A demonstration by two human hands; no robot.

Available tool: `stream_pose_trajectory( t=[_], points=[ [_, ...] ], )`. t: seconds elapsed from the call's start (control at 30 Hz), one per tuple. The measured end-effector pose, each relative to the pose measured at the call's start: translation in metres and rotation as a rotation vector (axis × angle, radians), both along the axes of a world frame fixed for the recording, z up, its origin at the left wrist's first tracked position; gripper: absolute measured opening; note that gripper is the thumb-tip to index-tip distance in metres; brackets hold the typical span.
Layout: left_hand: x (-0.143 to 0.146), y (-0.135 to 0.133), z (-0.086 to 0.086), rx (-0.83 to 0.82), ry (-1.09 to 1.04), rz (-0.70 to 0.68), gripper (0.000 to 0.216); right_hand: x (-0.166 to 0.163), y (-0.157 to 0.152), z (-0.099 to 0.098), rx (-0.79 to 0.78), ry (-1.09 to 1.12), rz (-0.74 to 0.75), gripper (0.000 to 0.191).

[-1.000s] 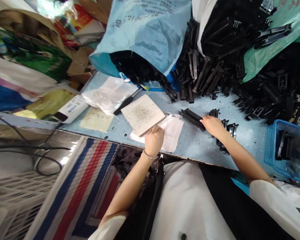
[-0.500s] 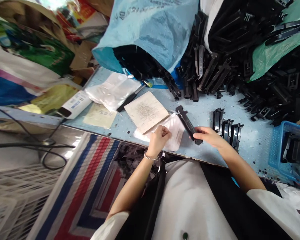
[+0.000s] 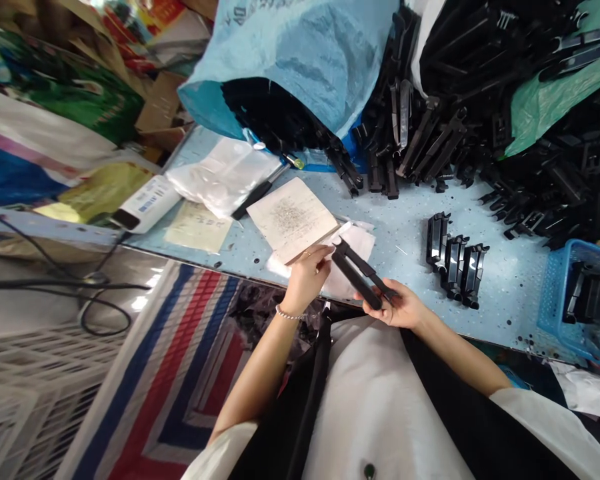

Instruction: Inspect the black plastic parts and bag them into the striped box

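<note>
My right hand (image 3: 399, 309) grips a long black plastic part (image 3: 357, 273) and holds it tilted just above the near edge of the blue table (image 3: 405, 227). My left hand (image 3: 307, 275) is closed in a pinch at the part's upper end, above a white plastic bag (image 3: 363, 243). What the left fingers pinch is too small to make out. A tan card (image 3: 291, 217) strewn with tiny metal pieces lies just beyond the left hand.
Three black parts (image 3: 455, 259) lie in a row right of my hands. A big heap of black parts (image 3: 480, 113) and a light blue sack (image 3: 305, 60) fill the table's back. A blue basket (image 3: 580, 300) sits far right. A marker (image 3: 257, 195) and bags lie left.
My right hand lifted the black part off the table and drew it toward my body. My left hand left the white bag and met the part's upper end.
</note>
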State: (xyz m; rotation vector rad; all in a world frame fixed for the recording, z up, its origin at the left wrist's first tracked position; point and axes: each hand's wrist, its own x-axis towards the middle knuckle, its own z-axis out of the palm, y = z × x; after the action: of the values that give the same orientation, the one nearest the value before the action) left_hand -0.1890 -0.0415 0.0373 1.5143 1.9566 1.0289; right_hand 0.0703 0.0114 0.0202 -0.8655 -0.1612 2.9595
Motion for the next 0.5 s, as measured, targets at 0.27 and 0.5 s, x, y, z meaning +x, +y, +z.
stream_pose_trajectory(
  t=[0.27, 0.5],
  points=[
    [0.021, -0.018, 0.028, 0.156, 0.150, -0.212, 0.052, -0.018, -0.002, -0.013, 0.121, 0.014, 0.078, 0.044],
    [0.078, -0.040, 0.036, 0.233, 0.035, -0.561, 0.068, -0.015, -0.010, 0.016, 0.875, -0.360, -0.099, 0.032]
  ],
)
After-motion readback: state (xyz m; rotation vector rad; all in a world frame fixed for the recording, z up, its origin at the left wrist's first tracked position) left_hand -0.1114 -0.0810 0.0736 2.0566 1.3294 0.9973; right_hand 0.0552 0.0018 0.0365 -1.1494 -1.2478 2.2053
